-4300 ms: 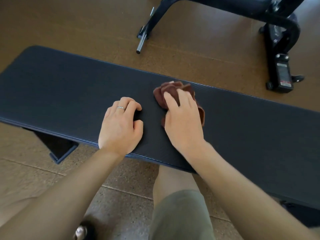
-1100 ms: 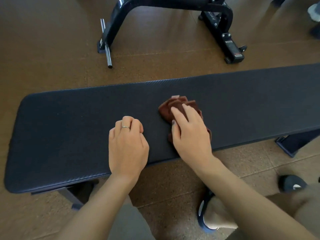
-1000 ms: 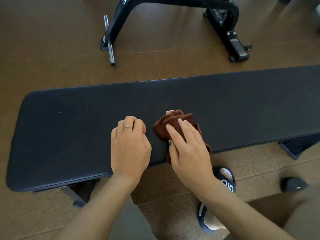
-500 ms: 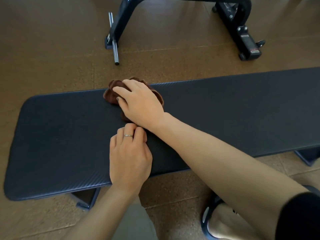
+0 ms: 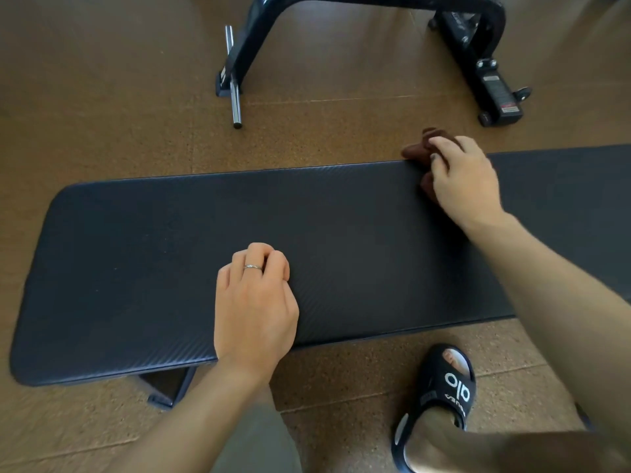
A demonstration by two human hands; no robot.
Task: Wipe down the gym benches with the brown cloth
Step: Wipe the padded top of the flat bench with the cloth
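Bench pad: the gym bench (image 5: 136, 268), a long dark pad with a fine ribbed texture, is running left to right across the view, its rounded left end showing and its right end passing out of sight.
Bench support: a dark leg (image 5: 167, 387) is showing under the near edge, towards the left.
Floor: the brown speckled floor (image 5: 102, 97) is lying all around, with thin seam lines crossing it.
Room behind: a black machine frame (image 5: 259, 39) is standing beyond the bench, with a chrome bar (image 5: 234, 83) at its left foot and a labelled foot with small wheels at its right.
Brown cloth: the brown cloth (image 5: 415, 152) is sitting bunched on the far edge of the pad, right of centre, partly overhanging it.
Right hand: the right hand (image 5: 466, 179) is pressing down on the cloth, fingers curling over the wad and gripping it; it is slightly blurred.
Left hand: the left hand (image 5: 254, 302) is resting on the near half of the pad, fingers curling under loosely and holding nothing, a ring (image 5: 253, 266) on one finger.
Foot: a black slide sandal (image 5: 440, 387) is standing on the floor just in front of the bench.
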